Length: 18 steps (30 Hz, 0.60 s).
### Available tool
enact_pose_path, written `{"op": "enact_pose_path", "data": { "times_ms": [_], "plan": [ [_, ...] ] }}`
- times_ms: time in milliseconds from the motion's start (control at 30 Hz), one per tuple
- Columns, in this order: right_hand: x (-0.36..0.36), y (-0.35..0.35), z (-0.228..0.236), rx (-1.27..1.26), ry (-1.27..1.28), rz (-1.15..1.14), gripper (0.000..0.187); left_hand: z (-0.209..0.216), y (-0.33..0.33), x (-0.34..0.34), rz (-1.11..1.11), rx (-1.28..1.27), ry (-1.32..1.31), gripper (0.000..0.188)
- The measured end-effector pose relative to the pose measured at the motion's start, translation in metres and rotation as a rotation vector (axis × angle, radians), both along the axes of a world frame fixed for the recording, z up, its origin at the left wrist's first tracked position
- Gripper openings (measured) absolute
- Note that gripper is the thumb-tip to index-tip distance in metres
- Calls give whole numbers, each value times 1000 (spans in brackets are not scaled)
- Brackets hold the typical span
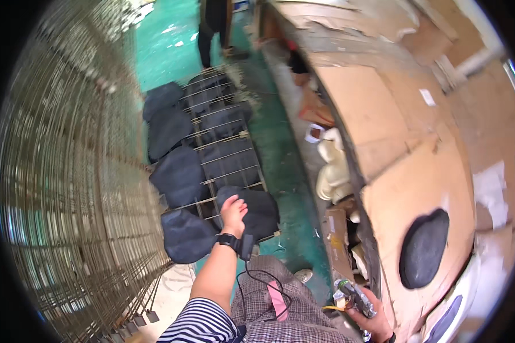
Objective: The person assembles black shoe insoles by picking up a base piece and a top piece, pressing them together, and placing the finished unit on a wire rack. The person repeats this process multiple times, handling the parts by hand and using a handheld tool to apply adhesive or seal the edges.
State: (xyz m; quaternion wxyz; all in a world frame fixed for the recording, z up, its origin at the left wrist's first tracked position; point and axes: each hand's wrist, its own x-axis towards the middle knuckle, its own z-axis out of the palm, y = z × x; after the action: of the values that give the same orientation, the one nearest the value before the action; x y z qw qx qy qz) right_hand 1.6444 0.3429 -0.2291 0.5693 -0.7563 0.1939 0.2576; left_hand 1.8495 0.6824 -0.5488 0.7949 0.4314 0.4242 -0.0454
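My left hand (233,215) reaches forward over a dark, rounded foam-like pad (260,212) at the near end of a wire rack (234,137). Its fingers are partly stretched out and apart, and nothing shows in them; whether they touch the pad I cannot tell. Several similar dark pads lie on and beside the rack. Low at the right, beside the bench, my right hand (373,319) is closed around a grey and black hand tool (357,299) with a thin yellow hose (333,308). Its exact kind is not clear.
Stacked wire racks (86,188) stand along the left. A cardboard-covered bench (395,166) runs along the right, bearing a dark oval pad (423,248). Cream-coloured pieces (333,166) lie on its lower shelf. Another person (214,28) stands on the green floor (166,34) ahead.
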Motion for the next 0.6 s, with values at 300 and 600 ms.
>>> {"op": "enact_pose_path", "data": {
  "times_ms": [300,600],
  "plan": [
    [-107,-108,55,-95,-281,-342,54,151,-337,-14,-1000,589,-740,15],
    [-251,-188,69,-65,-345,-927,56,146,-536,-92,-1196,1333,-1048,18]
  ]
}}
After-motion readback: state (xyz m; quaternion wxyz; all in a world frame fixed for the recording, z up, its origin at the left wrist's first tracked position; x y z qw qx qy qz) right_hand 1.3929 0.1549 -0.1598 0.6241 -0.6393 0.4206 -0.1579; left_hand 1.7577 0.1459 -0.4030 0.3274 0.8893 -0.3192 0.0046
